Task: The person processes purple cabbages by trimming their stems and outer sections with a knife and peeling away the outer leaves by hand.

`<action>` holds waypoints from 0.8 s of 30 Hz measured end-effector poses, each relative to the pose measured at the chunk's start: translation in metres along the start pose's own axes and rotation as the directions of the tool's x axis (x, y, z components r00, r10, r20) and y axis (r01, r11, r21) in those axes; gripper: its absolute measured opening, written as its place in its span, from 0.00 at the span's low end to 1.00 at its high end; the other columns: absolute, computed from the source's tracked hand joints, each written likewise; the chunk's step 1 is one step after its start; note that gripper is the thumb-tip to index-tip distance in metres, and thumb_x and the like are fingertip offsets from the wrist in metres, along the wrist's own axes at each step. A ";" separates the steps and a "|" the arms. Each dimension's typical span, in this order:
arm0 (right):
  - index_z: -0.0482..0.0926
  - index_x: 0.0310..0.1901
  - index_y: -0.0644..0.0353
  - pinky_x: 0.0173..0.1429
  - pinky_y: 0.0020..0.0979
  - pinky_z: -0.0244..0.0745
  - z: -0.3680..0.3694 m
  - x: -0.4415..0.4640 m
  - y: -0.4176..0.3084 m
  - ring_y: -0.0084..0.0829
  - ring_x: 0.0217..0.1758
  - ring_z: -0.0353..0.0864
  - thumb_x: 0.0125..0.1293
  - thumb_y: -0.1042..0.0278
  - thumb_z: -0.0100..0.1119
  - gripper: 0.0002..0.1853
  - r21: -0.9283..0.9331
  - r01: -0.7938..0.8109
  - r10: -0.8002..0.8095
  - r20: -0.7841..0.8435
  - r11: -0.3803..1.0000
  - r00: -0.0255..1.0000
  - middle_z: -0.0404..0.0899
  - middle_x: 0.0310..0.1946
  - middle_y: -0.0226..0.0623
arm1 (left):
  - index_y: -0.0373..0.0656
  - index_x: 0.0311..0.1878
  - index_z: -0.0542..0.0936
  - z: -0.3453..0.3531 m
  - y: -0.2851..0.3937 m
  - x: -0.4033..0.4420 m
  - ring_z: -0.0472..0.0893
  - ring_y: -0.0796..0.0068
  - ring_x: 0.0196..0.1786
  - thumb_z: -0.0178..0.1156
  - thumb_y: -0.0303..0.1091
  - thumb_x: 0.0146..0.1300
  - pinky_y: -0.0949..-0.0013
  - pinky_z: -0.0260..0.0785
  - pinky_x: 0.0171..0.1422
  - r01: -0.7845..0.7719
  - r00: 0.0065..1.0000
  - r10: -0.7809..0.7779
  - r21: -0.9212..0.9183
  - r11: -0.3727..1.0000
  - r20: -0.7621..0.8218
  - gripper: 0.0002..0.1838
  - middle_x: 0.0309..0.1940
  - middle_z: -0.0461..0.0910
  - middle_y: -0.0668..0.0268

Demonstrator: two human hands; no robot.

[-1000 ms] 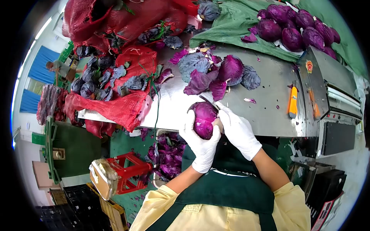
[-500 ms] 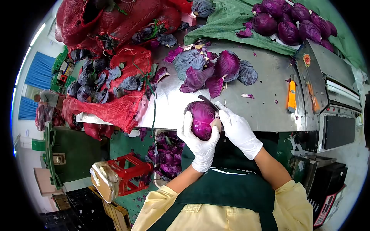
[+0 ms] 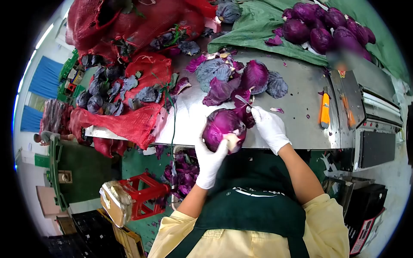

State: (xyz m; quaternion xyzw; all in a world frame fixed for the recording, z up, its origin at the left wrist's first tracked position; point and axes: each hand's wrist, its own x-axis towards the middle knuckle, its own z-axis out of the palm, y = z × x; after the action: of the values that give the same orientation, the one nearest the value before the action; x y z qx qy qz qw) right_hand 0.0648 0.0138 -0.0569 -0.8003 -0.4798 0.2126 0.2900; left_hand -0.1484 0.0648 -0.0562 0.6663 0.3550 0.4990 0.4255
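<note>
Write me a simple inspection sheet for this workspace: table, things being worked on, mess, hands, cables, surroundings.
Surface: metal table, scattered with small scraps.
Things in work: purple cabbage, pale cut stem showing; knife.
Clutter: loose leaves beyond the cabbage; orange cutter at right; red mesh sacks at left.
Hands: white-gloved; left hand holds the cabbage, right hand the knife.
Cables: nothing seen; a thin green string hangs over the table's front edge.
Surroundings: red stool below, at left; another person in the left background.
</note>
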 end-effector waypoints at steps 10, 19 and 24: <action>0.81 0.58 0.49 0.49 0.44 0.76 -0.004 0.001 -0.039 0.46 0.43 0.86 0.70 0.38 0.58 0.26 0.316 -0.092 0.085 0.034 0.944 0.996 0.85 0.37 0.45 | 0.36 0.77 0.62 -0.011 -0.004 0.025 0.65 0.63 0.75 0.71 0.36 0.61 0.60 0.53 0.81 0.080 0.991 -0.073 0.061 0.995 -0.115 0.44 0.73 0.65 0.55; 0.83 0.43 0.58 0.50 0.46 0.77 0.026 0.041 -0.041 0.49 0.47 0.85 0.67 0.42 0.60 0.24 -0.041 0.072 -0.078 -0.158 0.997 0.984 0.84 0.42 0.46 | 0.34 0.77 0.59 -0.022 -0.003 0.025 0.64 0.60 0.75 0.71 0.32 0.61 0.58 0.55 0.80 0.165 0.980 -0.172 -0.073 0.984 -0.104 0.44 0.73 0.63 0.52; 0.83 0.42 0.56 0.50 0.48 0.78 0.022 0.058 -0.004 0.48 0.46 0.85 0.67 0.45 0.62 0.20 -0.183 -0.047 0.019 -0.154 0.982 0.988 0.84 0.43 0.44 | 0.36 0.74 0.64 -0.049 -0.036 0.026 0.65 0.62 0.75 0.67 0.36 0.67 0.59 0.54 0.81 0.233 0.960 -0.268 -0.304 0.924 -0.080 0.36 0.73 0.65 0.53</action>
State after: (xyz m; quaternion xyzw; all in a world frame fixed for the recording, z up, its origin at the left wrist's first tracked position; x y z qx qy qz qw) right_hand 0.0750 0.0727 -0.0740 -0.8457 -0.4607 0.1102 0.2460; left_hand -0.1910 0.1124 -0.0728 0.5140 0.3851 0.5264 0.5571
